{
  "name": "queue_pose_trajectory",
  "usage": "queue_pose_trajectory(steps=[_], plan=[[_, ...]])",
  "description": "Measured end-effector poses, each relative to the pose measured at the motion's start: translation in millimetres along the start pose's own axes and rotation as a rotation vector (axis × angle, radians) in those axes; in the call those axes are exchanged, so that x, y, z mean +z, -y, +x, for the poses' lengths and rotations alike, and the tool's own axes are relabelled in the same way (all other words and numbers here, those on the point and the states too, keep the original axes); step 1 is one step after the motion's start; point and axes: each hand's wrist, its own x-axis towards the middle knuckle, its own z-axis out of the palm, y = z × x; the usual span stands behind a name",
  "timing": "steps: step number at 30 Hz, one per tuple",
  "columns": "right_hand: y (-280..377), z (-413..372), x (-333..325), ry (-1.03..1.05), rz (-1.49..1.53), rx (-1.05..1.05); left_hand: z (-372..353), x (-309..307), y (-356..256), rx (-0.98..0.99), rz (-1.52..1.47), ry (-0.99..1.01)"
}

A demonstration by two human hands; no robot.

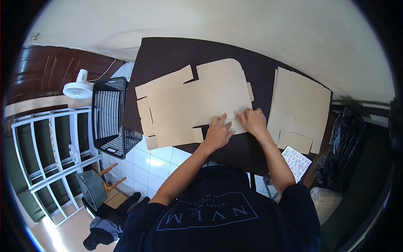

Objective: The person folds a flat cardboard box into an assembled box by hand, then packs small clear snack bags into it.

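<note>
A flat, die-cut cardboard box blank [193,101] lies unfolded on the dark table [163,48], with slots and flaps along its edges. My left hand [218,133] rests on its near edge, fingers spread over the board beside a cut slot. Close by, my right hand [254,122] touches the blank's near right corner, its fingers bent and apart. To the right of that hand lie more flat cardboard blanks [302,96], overlapping one another. A small cardboard flap [295,141] lies at their near end.
A black plastic basket [109,113] stands left of the table, near a white fan [78,89]. A patterned sheet [297,163] sits at the table's near right. Black plastic bags [340,147] hang or lie at the right. A grey basket [91,189] is at lower left.
</note>
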Motion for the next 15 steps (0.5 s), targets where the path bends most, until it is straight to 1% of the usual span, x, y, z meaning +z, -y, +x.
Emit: queue_pose_trajectory(steps=[2, 3, 4, 5, 6, 7, 8, 9, 10, 11, 12, 13, 14, 15], plan=[[0, 13, -21, 0.022, 0.188, 0.127, 19, -3, 12, -0.026, -0.047, 0.005], [-8, 28, -17, -0.088, 0.255, 0.076, 34, -2, 25, -0.120, -0.295, 0.010], [-4, 41, -26, -0.083, 0.251, 0.061, 47, -9, 35, -0.211, -0.543, 0.010], [0, 56, -36, -0.154, 0.347, 0.008, 58, -16, 44, -0.240, -0.579, -0.125], [5, 72, -45, -0.227, 0.446, -0.043, 66, -22, 56, -0.245, -0.573, -0.135], [8, 92, -48, -0.227, 0.449, -0.054, 73, -29, 69, -0.297, -0.537, -0.168], [12, 113, -47, -0.244, 0.402, -0.121, 77, -35, 80, -0.347, -0.500, -0.201], [16, 134, -45, -0.262, 0.355, -0.188, 79, -44, 87, -0.349, -0.492, -0.210], [19, 154, -37, -0.266, 0.360, -0.198, 80, -56, 92, -0.424, -0.434, -0.186], [21, 174, -25, -0.337, 0.266, -0.230, 81, -65, 98, -0.499, -0.376, -0.162], [24, 187, -20, -0.409, 0.172, -0.260, 82, -67, 106, -0.500, -0.367, -0.167], [33, 190, -26, -0.410, 0.179, -0.265, 81, -63, 117, -0.392, -0.290, -0.313], [43, 193, -32, -0.290, 0.061, -0.172, 80, -59, 129, -0.282, -0.212, -0.454], [49, 197, -35, -0.168, -0.057, -0.080, 79, -58, 138, -0.286, -0.206, -0.454]])
